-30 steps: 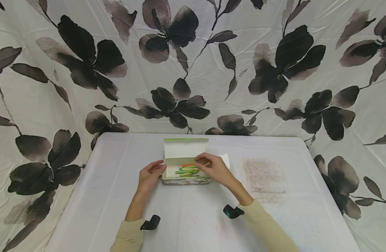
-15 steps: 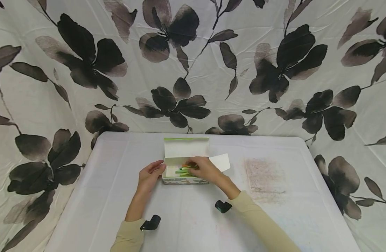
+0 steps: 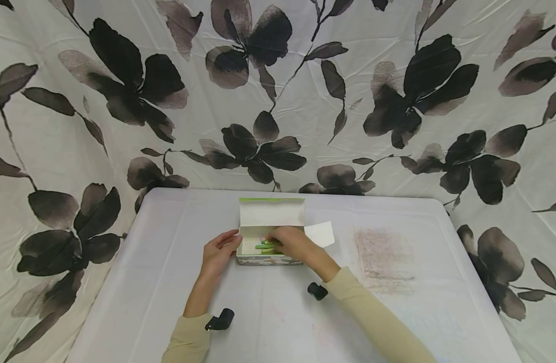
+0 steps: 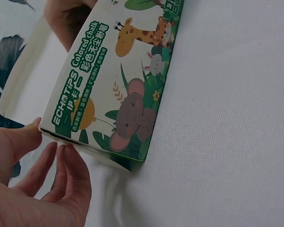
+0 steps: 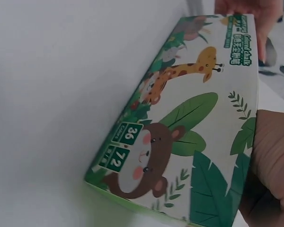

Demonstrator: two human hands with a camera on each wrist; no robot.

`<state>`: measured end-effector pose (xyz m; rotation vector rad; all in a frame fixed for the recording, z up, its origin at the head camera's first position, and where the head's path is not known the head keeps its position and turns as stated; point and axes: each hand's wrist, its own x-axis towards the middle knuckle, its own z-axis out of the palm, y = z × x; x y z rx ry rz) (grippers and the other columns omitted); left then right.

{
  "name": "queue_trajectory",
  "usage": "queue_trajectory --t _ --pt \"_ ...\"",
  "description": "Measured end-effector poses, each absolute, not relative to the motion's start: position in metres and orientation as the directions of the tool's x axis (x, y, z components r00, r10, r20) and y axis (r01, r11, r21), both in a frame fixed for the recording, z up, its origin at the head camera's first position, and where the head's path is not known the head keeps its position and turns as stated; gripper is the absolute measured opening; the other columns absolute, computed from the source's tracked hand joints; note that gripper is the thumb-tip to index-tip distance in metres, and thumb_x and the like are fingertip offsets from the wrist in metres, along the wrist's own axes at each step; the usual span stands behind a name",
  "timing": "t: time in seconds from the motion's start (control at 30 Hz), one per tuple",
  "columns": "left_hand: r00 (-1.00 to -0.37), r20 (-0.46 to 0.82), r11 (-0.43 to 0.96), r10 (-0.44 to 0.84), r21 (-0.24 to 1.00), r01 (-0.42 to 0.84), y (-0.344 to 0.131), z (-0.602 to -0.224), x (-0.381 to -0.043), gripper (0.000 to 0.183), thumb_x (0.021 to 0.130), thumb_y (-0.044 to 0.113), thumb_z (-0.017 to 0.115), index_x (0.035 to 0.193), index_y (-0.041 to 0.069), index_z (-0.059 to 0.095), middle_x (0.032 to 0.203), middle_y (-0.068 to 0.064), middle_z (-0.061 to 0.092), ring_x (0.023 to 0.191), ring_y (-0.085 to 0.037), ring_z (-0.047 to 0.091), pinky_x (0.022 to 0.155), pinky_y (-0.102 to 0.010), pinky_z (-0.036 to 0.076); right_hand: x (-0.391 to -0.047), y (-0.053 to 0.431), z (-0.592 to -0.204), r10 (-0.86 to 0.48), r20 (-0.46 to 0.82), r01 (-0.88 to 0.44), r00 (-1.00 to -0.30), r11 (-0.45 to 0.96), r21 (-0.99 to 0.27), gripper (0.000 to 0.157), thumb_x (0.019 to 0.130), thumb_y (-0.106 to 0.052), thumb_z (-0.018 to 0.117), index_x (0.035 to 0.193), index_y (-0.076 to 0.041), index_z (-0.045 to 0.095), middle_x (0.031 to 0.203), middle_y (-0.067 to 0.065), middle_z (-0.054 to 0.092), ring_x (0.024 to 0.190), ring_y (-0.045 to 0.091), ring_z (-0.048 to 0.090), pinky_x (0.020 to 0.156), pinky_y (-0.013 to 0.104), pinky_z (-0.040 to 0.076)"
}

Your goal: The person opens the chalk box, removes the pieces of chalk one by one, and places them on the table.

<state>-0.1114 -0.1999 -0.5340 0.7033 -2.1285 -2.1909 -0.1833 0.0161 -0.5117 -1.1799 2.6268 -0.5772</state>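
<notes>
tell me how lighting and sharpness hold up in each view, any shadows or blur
Head view: even, soft light, the chalk sticks small and indistinct; left wrist view: the box sharp enough to read, a soft shadow on the cloth by its near end; right wrist view: grayer light, the right hand dark toward its lower part.

Left hand point(image 3: 220, 255): fingers point(image 4: 76, 177) bent, thumb point(image 4: 24, 141) opposite. Right hand point(image 3: 296, 243): back up, fingertips hidden. Both forearms point(image 3: 377, 312) extended forward, angled inward.

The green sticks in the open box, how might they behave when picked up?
The box says "Colored chalk", so the green sticks are probably brittle. Being slim and apparently rounded, they would likely roll if nudged.
</notes>
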Motion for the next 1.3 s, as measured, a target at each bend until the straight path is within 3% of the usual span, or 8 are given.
queue_trajectory --t 0.2,0.33,0.47,0.77,1.0,1.1,1.3 --pt "-0.897 -0.310 -0.063 -0.316 0.950 -0.306 -0.198 -0.532 -0.111 0.041 0.097 0.015 0.074 0.133 -0.001 0.065 0.113 -0.010 0.069 0.094 -0.012 0.065 0.076 -0.020 0.054 -0.184 0.005 -0.507 -0.830 -0.031 -0.825 -0.557 0.557 -0.097 0.010 0.096 -0.010 0.071 0.105 -0.011 0.075 0.093 0.001 0.072 0.085 0.016 0.067 0.080 0.029 0.056" --pt "-0.900 -0.309 -0.060 -0.308 0.950 -0.305 -0.198 -0.530 -0.111 0.041 0.097 0.015 0.074 0.134 -0.001 0.064 0.115 -0.011 0.068 0.093 -0.010 0.065 0.076 -0.019 0.054 -0.184 -0.001 -0.507 -0.874 -0.016 -0.868 -0.487 0.481 0.120 0.009 0.093 -0.011 0.073 0.100 -0.015 0.072 0.092 -0.001 0.071 0.084 0.014 0.067 0.076 0.026 0.056" --pt "-0.903 -0.301 -0.063 -0.307 0.953 -0.297 -0.198 -0.531 -0.111 0.040 0.097 0.014 0.074 0.133 -0.002 0.065 0.113 -0.010 0.068 0.091 -0.008 0.064 0.078 -0.021 0.055 -0.183 -0.003 -0.508 -0.887 -0.008 -0.873 -0.463 0.454 0.177 0.006 0.092 -0.012 0.073 0.095 -0.016 0.070 0.091 -0.002 0.071 0.084 0.014 0.066 0.075 0.026 0.055" --pt "-0.902 -0.302 -0.066 -0.309 0.953 -0.296 -0.199 -0.532 -0.111 0.042 0.096 0.014 0.074 0.134 -0.001 0.064 0.113 -0.009 0.068 0.089 -0.006 0.064 0.075 -0.020 0.054 -0.181 0.000 -0.504 -0.879 -0.017 -0.876 -0.476 0.472 0.099 0.007 0.094 -0.009 0.072 0.093 -0.015 0.067 0.093 -0.001 0.068 0.086 0.014 0.064 0.078 0.025 0.054" --pt "-0.901 -0.297 -0.051 -0.315 0.954 -0.296 -0.198 -0.533 -0.113 0.041 0.096 0.013 0.074 0.133 -0.001 0.065 0.115 -0.011 0.068 0.088 -0.007 0.064 0.074 -0.019 0.053 -0.181 0.003 -0.496 -0.844 -0.062 -0.844 -0.533 0.535 -0.030 0.005 0.094 -0.006 0.072 0.092 -0.011 0.071 0.086 0.001 0.069 0.076 0.014 0.061 0.072 0.027 0.054" --pt "-0.897 -0.301 -0.043 -0.323 0.952 -0.304 -0.198 -0.533 -0.113 0.039 0.096 0.013 0.074 0.132 -0.001 0.065 0.114 -0.012 0.068 0.092 -0.011 0.064 0.073 -0.019 0.053 -0.181 0.006 -0.493 -0.822 -0.092 -0.816 -0.562 0.569 -0.100 0.009 0.093 -0.002 0.072 0.099 -0.008 0.073 0.088 0.003 0.070 0.078 0.016 0.062 0.074 0.029 0.055" --pt "-0.893 -0.306 -0.033 -0.331 0.949 -0.313 -0.197 -0.534 -0.112 0.038 0.096 0.013 0.074 0.131 0.001 0.066 0.113 -0.010 0.068 0.092 -0.011 0.064 0.072 -0.019 0.053 -0.183 0.019 -0.492 -0.797 -0.116 -0.742 -0.592 0.596 -0.309 0.033 0.093 0.005 0.071 0.125 -0.003 0.072 0.108 0.009 0.071 0.096 0.021 0.066 0.086 0.034 0.055"
